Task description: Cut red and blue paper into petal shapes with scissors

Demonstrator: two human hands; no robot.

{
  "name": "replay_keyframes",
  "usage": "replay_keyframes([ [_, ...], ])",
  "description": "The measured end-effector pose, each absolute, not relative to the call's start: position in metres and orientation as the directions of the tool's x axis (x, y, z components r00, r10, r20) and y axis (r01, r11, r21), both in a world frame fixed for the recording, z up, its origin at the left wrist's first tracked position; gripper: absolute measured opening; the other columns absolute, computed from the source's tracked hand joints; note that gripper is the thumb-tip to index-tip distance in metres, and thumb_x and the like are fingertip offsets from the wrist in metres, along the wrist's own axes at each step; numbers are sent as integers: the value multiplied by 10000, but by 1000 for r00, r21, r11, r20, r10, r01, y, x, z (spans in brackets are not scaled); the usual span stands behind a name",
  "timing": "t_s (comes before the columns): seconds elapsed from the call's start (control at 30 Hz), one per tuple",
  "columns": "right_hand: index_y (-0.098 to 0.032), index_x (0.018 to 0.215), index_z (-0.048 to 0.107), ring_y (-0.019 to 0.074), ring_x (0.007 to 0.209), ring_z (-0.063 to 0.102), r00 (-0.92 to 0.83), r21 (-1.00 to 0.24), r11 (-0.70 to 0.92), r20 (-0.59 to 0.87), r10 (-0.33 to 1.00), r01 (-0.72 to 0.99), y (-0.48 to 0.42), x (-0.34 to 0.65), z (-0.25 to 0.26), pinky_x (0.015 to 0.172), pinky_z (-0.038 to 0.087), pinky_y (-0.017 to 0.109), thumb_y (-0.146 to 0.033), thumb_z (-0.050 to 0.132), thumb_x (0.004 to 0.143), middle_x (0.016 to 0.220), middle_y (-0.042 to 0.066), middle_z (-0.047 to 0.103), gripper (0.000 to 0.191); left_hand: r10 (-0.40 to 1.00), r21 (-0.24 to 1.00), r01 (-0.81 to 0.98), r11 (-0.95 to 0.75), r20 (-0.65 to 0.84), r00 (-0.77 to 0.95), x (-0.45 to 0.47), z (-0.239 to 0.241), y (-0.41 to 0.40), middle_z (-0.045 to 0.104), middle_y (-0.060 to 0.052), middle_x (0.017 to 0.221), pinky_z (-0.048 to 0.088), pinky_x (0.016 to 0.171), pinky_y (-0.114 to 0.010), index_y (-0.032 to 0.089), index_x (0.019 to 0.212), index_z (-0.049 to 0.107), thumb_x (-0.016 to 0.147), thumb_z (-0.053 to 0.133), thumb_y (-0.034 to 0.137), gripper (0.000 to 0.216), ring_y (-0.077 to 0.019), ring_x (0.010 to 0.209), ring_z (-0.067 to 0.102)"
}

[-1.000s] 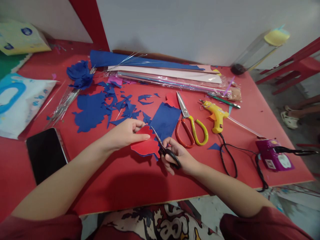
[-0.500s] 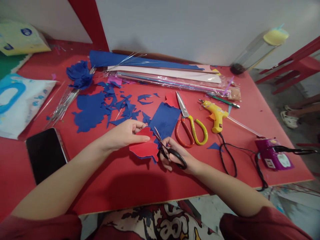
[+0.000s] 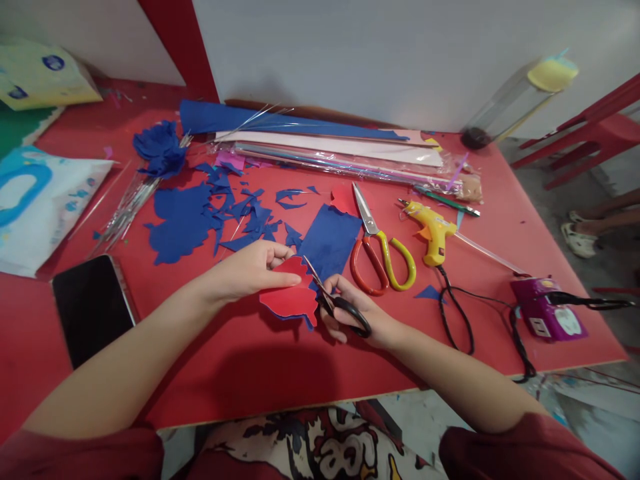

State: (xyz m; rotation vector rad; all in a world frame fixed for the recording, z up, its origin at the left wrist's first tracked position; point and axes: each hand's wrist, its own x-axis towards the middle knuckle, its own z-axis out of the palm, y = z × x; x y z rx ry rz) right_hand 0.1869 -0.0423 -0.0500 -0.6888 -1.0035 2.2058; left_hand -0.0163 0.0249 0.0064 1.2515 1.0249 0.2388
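Observation:
My left hand (image 3: 263, 269) pinches a red paper petal template (image 3: 287, 299) with blue paper behind it; a thin blue edge shows along its border. My right hand (image 3: 353, 310) is closed around the black handles of small scissors (image 3: 359, 319). Their blades point up and to the left, lying along the right edge of the stacked papers. Just beyond my hands lies a blue paper rectangle (image 3: 330, 239). To the left are several cut blue petal shapes (image 3: 180, 223) and many blue scraps (image 3: 257, 220).
Large scissors with red and yellow handles (image 3: 383, 260) lie right of the rectangle, beside a yellow glue gun (image 3: 431, 230). Its cord runs near a purple box (image 3: 547, 308). A phone (image 3: 93, 303), a blue paper flower (image 3: 159, 150) and a wipes pack (image 3: 47, 207) are left.
The scissors' blades have come closer together, with their tips slightly further left along the paper's edge. My left hand has hardly moved.

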Motion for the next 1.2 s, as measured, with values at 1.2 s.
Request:
replay_keyframes([
  [1.2, -241, 857, 286, 52, 277, 410, -654, -789, -541, -248, 714, -291, -43, 186, -50, 311, 272, 121, -441, 673, 749, 448, -139, 504, 448, 726, 820, 487, 299, -527, 441, -16, 9, 26, 428, 74, 561, 294, 469, -197, 150, 762, 549, 562, 641, 341, 292, -76, 527, 386],
])
